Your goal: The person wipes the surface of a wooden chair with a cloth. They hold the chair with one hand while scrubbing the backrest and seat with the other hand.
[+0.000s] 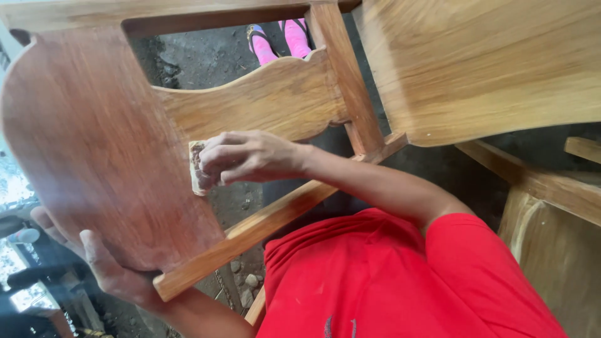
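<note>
Against the reddish-brown stained face of a shaped wooden chair panel (94,144), the right hand (247,156) presses a small folded piece of worn sandpaper (198,168), its fingers (216,153) curled shut over the paper near the panel's right edge. Low on the left, the left hand (103,266) grips the panel's bottom edge from behind, the thumb lying on the stained face and the other fingers wrapped out of sight, so the piece is held firmly. A pale unstained scalloped wooden rail (263,100) joins the panel to a pale upright post (347,81), and a straight pale wooden bar (263,228) runs slantwise beneath. A broad pale wooden seat board (476,69) fills the upper right. Through the frame's gap show pink sandalled feet (282,40) of another person on the dark dirt floor (206,56).
</note>
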